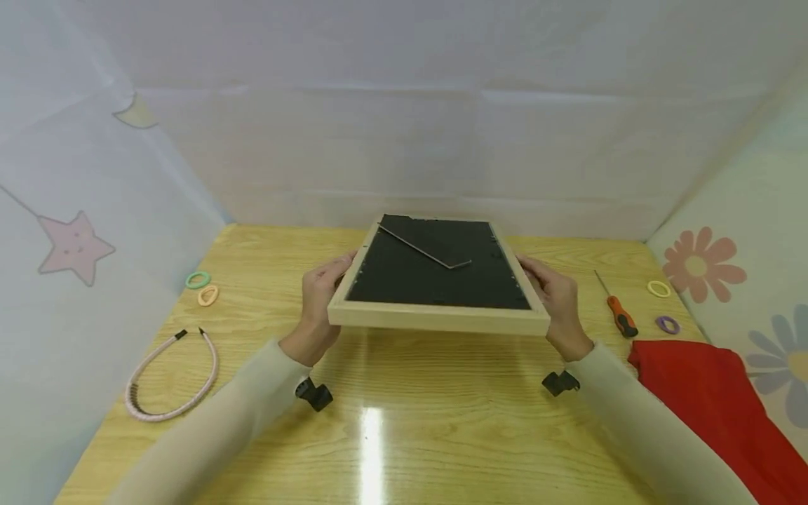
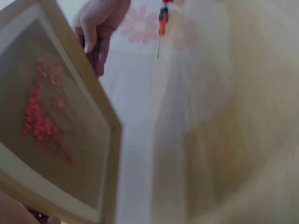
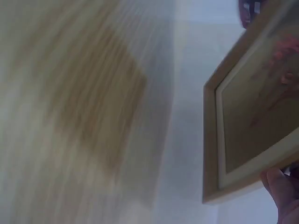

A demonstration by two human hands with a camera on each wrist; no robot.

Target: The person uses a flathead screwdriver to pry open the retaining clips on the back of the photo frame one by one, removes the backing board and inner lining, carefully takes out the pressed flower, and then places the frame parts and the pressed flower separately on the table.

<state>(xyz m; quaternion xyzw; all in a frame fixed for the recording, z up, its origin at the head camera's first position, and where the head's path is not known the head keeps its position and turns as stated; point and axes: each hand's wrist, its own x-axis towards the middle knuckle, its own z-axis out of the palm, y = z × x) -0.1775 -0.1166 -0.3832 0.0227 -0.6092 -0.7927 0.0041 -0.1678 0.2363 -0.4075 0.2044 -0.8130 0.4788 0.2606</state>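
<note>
Both hands hold a wooden picture frame (image 1: pixel 435 318) raised above the table, its black backing (image 1: pixel 435 280) facing up. My left hand (image 1: pixel 320 298) grips the left side and my right hand (image 1: pixel 558 301) grips the right side. A thin bent metal rod (image 1: pixel 416 250) lies across the backing. From below, the left wrist view shows the front of the frame, with red flowers (image 2: pixel 42 114) inside a pale border. In the right wrist view the right thumb (image 3: pixel 279 184) lies against the frame's wooden edge. The fingers on the far side are partly hidden.
Left on the wooden table (image 1: pixel 435 435) lie a pink headband (image 1: pixel 129 393), a green ring (image 1: pixel 198 280) and an orange ring (image 1: pixel 207 295). At right are an orange-handled screwdriver (image 1: pixel 621 315), a yellow ring (image 1: pixel 658 289), a purple ring (image 1: pixel 667 324) and red cloth (image 1: pixel 701 386).
</note>
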